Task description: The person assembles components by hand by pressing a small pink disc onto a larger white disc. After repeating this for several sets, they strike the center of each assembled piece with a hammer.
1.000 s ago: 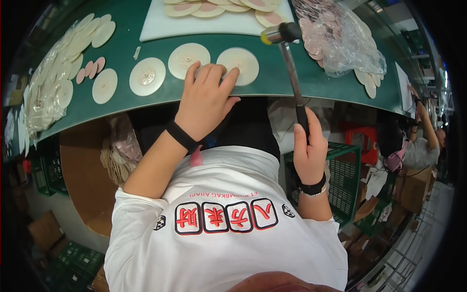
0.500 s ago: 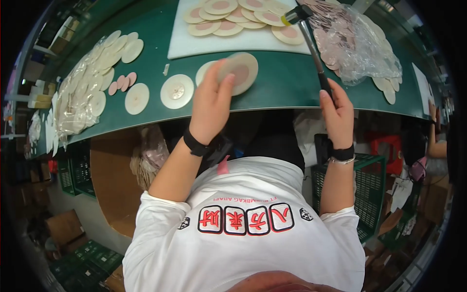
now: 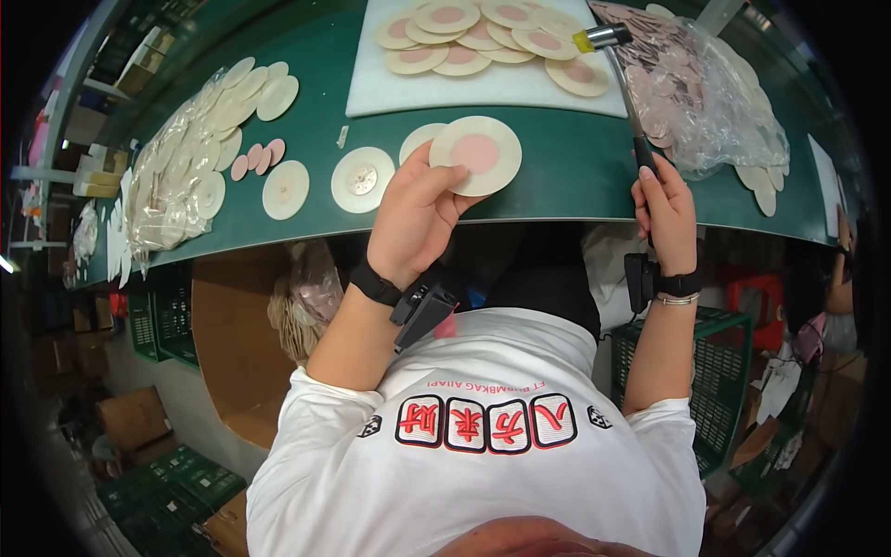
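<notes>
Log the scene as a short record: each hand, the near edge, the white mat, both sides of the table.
Left hand: holds a pink-centred disc, thumb on its face
Right hand: grips a hammer by its black handle
Near edge: three loose cream discs, one partly hidden by the held disc
White mat: overlapping cream discs with pink centres
Left side: bagged cream discs; four small pink discs
Right side: pink discs under clear plastic

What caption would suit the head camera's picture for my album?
Left hand holding a pink-centred cream disc, right hand gripping a yellow-faced hammer, at a green worktable.
</notes>
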Available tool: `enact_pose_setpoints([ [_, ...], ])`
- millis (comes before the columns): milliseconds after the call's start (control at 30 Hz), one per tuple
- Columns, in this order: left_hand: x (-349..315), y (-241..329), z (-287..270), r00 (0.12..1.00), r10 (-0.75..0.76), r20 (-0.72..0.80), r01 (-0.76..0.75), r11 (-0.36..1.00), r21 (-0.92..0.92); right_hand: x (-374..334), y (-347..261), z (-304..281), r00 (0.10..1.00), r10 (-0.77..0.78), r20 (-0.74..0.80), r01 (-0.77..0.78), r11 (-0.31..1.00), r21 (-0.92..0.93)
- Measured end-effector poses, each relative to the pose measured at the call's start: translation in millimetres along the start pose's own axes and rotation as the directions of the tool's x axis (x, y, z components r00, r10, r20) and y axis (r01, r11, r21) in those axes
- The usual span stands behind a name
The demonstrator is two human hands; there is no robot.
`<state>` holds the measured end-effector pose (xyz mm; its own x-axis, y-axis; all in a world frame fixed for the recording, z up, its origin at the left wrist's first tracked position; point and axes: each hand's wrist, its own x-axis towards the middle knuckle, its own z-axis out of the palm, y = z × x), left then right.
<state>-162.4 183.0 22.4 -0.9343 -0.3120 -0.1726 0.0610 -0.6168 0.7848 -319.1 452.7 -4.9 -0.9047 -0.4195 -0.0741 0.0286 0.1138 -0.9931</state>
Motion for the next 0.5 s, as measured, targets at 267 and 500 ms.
enact_pose_setpoints([
  [267, 20.9, 9.9, 1.8, 0.998, 0.047, 0.031, -0.052, 0.980, 0.194, -0.3, 4.6, -1.8, 0.999, -0.007, -0.053, 0.011, 0.998, 0.068],
  [500, 110.9, 28.9, 7.4, 0.991, 0.132, 0.031, -0.136, 0.968, 0.212, -2.6, 5.5, -1.5, 1.000, -0.016, -0.024, 0.017, 0.997, 0.076],
])
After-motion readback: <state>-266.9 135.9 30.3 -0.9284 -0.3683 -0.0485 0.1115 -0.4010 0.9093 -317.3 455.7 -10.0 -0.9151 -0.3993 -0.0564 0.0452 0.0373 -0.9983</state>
